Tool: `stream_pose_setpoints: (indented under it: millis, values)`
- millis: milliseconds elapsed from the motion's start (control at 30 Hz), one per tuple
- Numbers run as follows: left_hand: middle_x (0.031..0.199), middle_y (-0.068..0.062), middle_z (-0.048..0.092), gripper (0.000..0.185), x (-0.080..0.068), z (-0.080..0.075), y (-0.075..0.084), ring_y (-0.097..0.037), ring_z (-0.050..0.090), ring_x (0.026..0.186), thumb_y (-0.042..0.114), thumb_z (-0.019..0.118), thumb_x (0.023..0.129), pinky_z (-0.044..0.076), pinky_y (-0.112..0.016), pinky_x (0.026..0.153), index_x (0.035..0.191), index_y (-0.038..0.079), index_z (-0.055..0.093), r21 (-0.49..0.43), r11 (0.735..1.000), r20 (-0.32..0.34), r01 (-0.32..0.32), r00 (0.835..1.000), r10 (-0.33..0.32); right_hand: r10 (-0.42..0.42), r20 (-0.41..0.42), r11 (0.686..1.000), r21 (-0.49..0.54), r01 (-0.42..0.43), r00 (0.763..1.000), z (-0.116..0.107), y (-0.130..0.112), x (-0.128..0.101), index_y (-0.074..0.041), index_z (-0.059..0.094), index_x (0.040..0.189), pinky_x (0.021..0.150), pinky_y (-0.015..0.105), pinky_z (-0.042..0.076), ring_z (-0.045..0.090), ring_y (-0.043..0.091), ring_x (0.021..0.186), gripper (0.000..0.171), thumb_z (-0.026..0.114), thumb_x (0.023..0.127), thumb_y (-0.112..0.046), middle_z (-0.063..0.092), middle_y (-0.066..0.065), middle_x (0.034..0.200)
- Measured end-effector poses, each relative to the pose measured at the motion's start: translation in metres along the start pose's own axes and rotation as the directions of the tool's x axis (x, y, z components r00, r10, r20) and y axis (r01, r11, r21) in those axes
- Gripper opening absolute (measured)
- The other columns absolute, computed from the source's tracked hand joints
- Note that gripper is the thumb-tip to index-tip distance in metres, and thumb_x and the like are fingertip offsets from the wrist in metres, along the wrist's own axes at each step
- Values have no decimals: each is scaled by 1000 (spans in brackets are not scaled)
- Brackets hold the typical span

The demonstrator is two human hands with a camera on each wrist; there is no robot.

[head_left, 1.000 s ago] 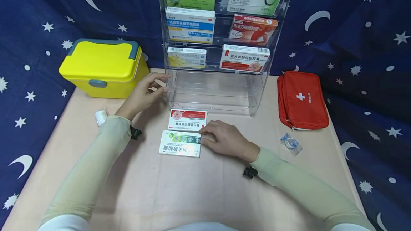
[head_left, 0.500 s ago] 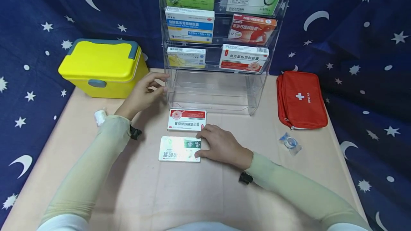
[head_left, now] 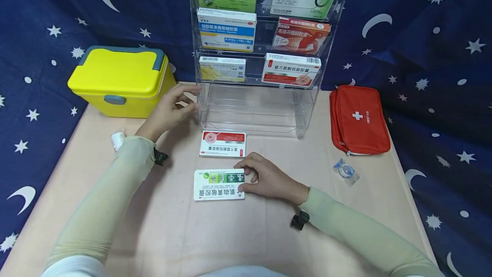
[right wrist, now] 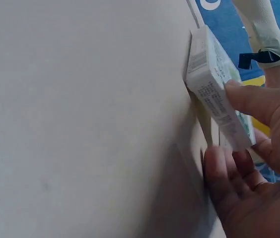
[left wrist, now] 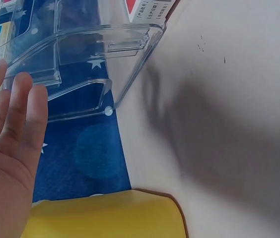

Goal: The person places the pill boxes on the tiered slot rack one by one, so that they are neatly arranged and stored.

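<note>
right hand on green-white box, left hand at rack

right hand (head_left: 269, 178) grips the right end of the green-white medicine box (head_left: 219, 184), thumb on the near edge, fingers curled over the far edge. wrist view shows that end of the box (right wrist: 217, 94) tipped up off the table (head_left: 230, 234), pinched between thumb and fingers. box sits near the middle of the table, long axis running left-right, and extends leftward from the right hand. right hand is on it; left hand is well apart, further back.

just beyond it, apart, lies a red-white box (head_left: 223, 143), flat, same left-right axis, nothing touching it.

left hand (head_left: 169, 110) is further back and left, fingers relaxed and spread, holding nothing, fingertips at the left wall of the clear acrylic rack (head_left: 253, 110). cannot tell if they touch the rack. wrist view shows its fingers (left wrist: 18, 114) straight beside the clear wall.

rack's bottom tier holds nothing; upper tiers hold six boxes. yellow case (head_left: 119, 80) left of rack, red first aid pouch (head_left: 359, 119) right, small tape roll (head_left: 347, 170) near it.
</note>
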State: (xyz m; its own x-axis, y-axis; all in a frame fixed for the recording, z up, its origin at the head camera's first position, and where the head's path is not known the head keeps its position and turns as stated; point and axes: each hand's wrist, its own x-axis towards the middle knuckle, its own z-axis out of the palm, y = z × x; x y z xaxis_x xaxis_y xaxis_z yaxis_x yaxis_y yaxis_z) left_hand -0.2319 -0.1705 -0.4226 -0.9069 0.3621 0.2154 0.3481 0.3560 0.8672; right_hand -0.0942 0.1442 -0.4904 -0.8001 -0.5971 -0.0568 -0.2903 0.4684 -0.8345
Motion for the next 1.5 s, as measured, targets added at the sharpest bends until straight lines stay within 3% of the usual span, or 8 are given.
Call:
stream_pose_setpoints:
  millis: [200,433,533,767,933,1133,1333,1500]
  values:
    - [130,-3,56,51,2,0,-11,-25,64,98,2,71,95,54,-28,85,142,18,60,2,1000,-4,19,1000,-19,19,58,975,218,-31,998,3,4,-1,-19,60,129,70,32,60,66,16,93,49,82,87,-9,66,-5,101]
    - [129,-2,56,50,1,1,-9,-24,64,98,5,72,95,54,-28,86,141,20,60,6,1000,-5,19,1000,-19,27,85,968,247,-47,996,5,6,-2,-19,58,139,67,32,59,67,16,87,54,79,90,-9,67,-5,107]
    - [128,-3,56,50,1,1,-8,-24,64,98,6,72,95,55,-28,85,141,20,60,8,1000,-4,22,1000,-22,18,66,966,258,-34,998,3,6,-3,-21,61,137,66,30,58,64,18,85,50,78,91,-10,67,-1,96]
    - [129,-3,55,50,1,1,-9,-24,64,98,5,72,95,55,-27,84,142,20,60,7,1000,-3,28,1000,-28,-4,1,923,384,3,1000,-6,3,2,-14,64,133,58,25,53,66,24,81,44,77,91,-7,71,4,102]
    - [130,-2,55,50,0,2,-10,-24,64,98,6,72,95,55,-27,84,141,19,60,3,1000,-10,22,1000,-22,-63,-81,895,436,92,995,-23,-6,12,-8,66,130,51,22,45,59,20,70,39,75,92,-2,67,12,107]
    - [127,-4,56,49,0,2,-11,-24,65,97,7,72,95,55,-28,82,141,17,60,15,1000,-12,15,1000,-15,-145,-202,911,356,210,969,-54,-19,31,-6,68,127,65,24,52,65,24,99,38,75,90,2,64,8,121]
    - [127,-4,56,49,1,2,-10,-23,64,97,3,71,95,55,-28,83,141,15,60,26,999,-10,27,1000,-27,-216,-303,956,128,264,928,-94,-37,50,-4,69,127,65,29,50,62,27,96,40,76,88,4,64,6,123]
    - [128,-6,56,48,1,1,-11,-24,64,96,1,71,95,54,-28,82,140,15,61,14,999,-12,28,1000,-28,-299,-374,947,-6,320,878,-126,-71,61,1,69,124,63,30,48,58,30,91,37,74,88,7,63,10,119]
